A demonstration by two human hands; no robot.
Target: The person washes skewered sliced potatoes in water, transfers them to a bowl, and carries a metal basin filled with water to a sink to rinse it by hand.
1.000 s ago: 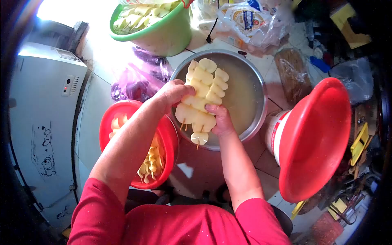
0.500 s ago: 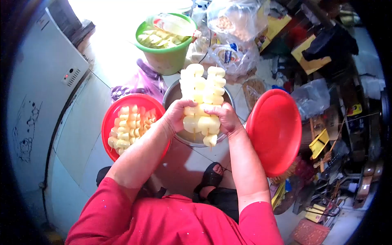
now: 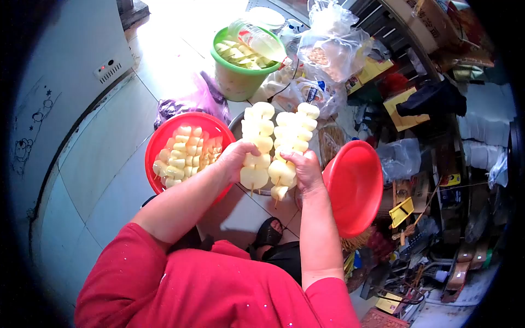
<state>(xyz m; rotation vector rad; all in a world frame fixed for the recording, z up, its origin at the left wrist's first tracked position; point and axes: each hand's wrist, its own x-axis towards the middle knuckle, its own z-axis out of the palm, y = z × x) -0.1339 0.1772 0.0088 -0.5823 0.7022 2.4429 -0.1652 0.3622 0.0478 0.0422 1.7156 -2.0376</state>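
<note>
My left hand (image 3: 240, 158) is closed around skewers of pale yellow pieces that look like spiral-cut potato (image 3: 256, 145). Closed as well, my right hand (image 3: 306, 172) grips another bunch of these potato skewers (image 3: 292, 136), its thumb lying across the front. The two bunches are slightly apart at the top, with stick ends showing at the bottom. Beneath them stands a metal bowl (image 3: 236, 127), mostly hidden by the hands and skewers. More potato skewers (image 3: 186, 153) lie in a red basin (image 3: 156, 147) left of my left hand.
Behind is a green bucket (image 3: 235, 82) of pale slices with a plastic bottle (image 3: 257, 39) across it. A purple bag (image 3: 191, 104) lies beside it. To the right, a second red basin (image 3: 355, 188) leans on its side near clutter and a yellow slicer (image 3: 402, 212). A white appliance (image 3: 65, 71) stands left.
The two bunches of skewers have moved apart at the top, my right hand's bunch tilting to the right. The camera view has shifted and turned a little.
</note>
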